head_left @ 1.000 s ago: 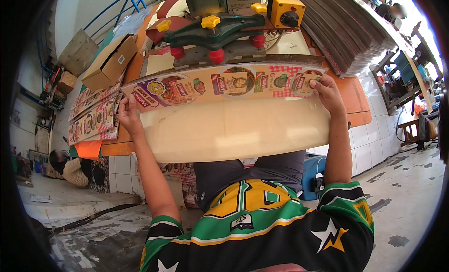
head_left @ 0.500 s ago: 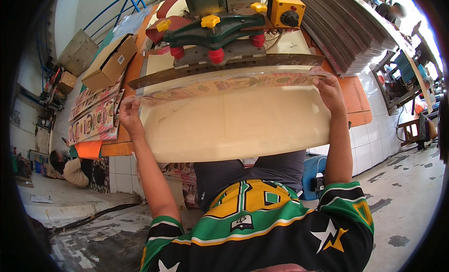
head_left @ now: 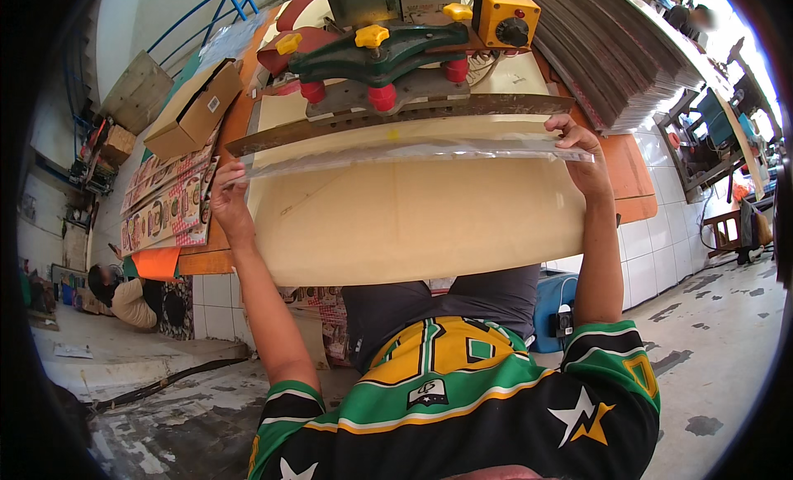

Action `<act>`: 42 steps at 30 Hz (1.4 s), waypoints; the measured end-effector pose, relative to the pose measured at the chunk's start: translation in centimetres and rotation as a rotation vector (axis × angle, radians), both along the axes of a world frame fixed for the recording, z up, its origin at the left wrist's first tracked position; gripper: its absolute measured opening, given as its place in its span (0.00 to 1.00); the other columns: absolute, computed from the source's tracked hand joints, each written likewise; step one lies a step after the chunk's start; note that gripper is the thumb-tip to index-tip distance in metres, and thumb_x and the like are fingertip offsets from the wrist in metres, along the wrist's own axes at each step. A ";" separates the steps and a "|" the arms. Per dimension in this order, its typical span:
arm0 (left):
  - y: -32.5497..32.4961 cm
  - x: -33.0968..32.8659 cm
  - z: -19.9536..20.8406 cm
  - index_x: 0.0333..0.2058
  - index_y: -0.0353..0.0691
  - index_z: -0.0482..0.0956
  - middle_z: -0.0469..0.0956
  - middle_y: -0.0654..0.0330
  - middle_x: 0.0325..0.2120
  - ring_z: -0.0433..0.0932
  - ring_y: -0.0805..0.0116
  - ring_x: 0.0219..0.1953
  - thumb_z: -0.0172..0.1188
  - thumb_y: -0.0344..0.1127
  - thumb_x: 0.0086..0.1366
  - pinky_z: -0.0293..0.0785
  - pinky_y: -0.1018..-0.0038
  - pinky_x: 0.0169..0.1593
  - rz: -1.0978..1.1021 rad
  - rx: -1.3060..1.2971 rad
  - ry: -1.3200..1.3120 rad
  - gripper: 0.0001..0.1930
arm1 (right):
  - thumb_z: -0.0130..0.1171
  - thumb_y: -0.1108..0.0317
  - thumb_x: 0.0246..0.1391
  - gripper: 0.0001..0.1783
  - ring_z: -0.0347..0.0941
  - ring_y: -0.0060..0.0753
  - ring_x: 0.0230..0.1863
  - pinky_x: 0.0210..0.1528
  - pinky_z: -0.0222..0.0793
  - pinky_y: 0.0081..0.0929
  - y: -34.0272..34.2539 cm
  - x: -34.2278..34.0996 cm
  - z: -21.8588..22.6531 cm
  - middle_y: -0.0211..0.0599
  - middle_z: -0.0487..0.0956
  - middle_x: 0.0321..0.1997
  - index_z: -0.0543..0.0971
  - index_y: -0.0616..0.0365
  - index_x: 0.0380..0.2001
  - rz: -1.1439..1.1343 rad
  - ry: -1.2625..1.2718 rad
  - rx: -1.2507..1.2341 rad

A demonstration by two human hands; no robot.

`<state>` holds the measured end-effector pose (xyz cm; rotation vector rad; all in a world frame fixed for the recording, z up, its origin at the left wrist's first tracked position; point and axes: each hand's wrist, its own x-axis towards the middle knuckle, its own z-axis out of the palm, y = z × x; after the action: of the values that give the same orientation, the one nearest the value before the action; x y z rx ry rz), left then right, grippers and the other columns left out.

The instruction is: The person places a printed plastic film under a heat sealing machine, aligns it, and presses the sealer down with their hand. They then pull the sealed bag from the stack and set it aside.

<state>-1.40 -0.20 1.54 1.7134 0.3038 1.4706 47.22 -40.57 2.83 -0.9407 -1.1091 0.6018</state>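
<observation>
A long, narrow strip of clear plastic film [head_left: 396,155] is stretched crosswise between my hands, above a cream-coloured work surface [head_left: 413,220]. My left hand [head_left: 232,203] pinches its left end with fingers closed. At the other end, my right hand [head_left: 585,162] is closed on the strip, whose tip sticks out past the fingers. Just beyond the strip runs the long metal bar [head_left: 289,136] of a press. Its dark green arm [head_left: 388,54] carries yellow knobs and red cylindrical mounts.
Printed plastic sheets [head_left: 165,211] and an open cardboard box [head_left: 194,108] lie on the left of the orange table [head_left: 632,178]. A tall stack of flat sheets [head_left: 615,59] stands at the right. A yellow control box [head_left: 505,17] sits behind the press. Another person [head_left: 136,302] is at far left.
The film between my hands showed a colourful printed band before; now a clear, shiny strip shows instead. My right hand's fingers have shifted slightly. Both forearms stay in nearly the same place.
</observation>
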 end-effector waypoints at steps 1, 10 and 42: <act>0.0 0.0 0.0 0.40 0.39 0.83 0.81 0.59 0.46 0.77 0.69 0.52 0.69 0.27 0.64 0.70 0.73 0.59 -0.001 0.006 0.007 0.07 | 0.72 0.68 0.53 0.04 0.70 0.33 0.61 0.63 0.65 0.33 0.0 0.1 -0.1 0.38 0.77 0.57 0.87 0.50 0.33 0.003 0.005 0.013; 0.1 -0.2 0.0 0.41 0.38 0.83 0.80 0.58 0.47 0.76 0.67 0.54 0.70 0.25 0.60 0.69 0.70 0.61 0.024 0.034 0.089 0.10 | 0.68 0.69 0.57 0.04 0.72 0.32 0.56 0.60 0.70 0.33 0.2 0.0 -0.3 0.40 0.76 0.57 0.83 0.52 0.29 0.035 0.106 0.062; -1.7 1.4 1.2 0.47 0.38 0.79 0.80 0.63 0.41 0.77 0.72 0.47 0.69 0.37 0.67 0.72 0.75 0.52 0.188 -0.051 0.016 0.14 | 0.60 0.57 0.69 0.15 0.73 0.12 0.33 0.31 0.65 0.14 0.2 0.4 -0.4 0.26 0.82 0.37 0.83 0.59 0.46 -0.295 0.122 -0.192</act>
<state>-0.01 -1.91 2.71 1.6937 0.5192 1.5701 47.62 -40.40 2.38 -1.1919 -0.7946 0.5207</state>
